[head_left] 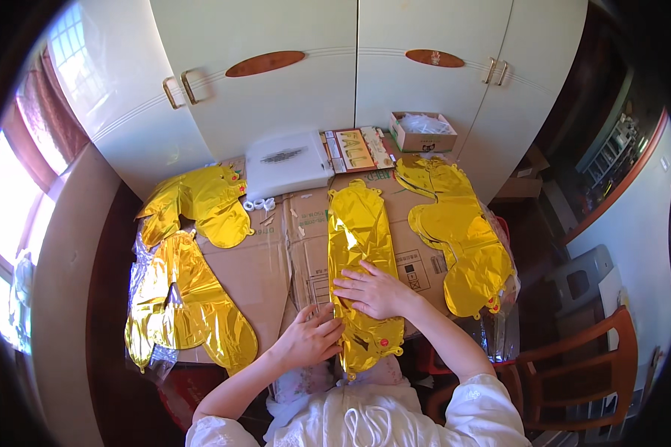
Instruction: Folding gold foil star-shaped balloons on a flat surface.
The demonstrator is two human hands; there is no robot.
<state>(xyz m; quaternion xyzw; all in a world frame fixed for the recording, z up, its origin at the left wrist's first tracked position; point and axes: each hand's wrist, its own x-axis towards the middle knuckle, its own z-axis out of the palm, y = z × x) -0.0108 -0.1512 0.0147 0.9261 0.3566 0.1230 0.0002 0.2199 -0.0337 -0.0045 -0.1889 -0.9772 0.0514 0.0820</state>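
A flat, uninflated gold foil balloon (359, 238) lies lengthwise in the middle of the cardboard-covered table, its near end hanging past the front edge above my lap. My right hand (374, 290) lies on top of it, palm down with the fingers spread. Beside its left edge is my left hand (311, 339), fingers slightly bent and apart, the tips touching the foil's rim. A small red dot (384, 343) shows on the foil near its lower end.
More flat gold foil balloons lie to the left (190, 298) and right (462, 246). Along the back are a white translucent case (287, 162), a printed flat box (356, 150) and an open small box (423, 141) with clear plastic pieces. White rings (259, 204) sit left. A wooden chair (574, 372) stands right.
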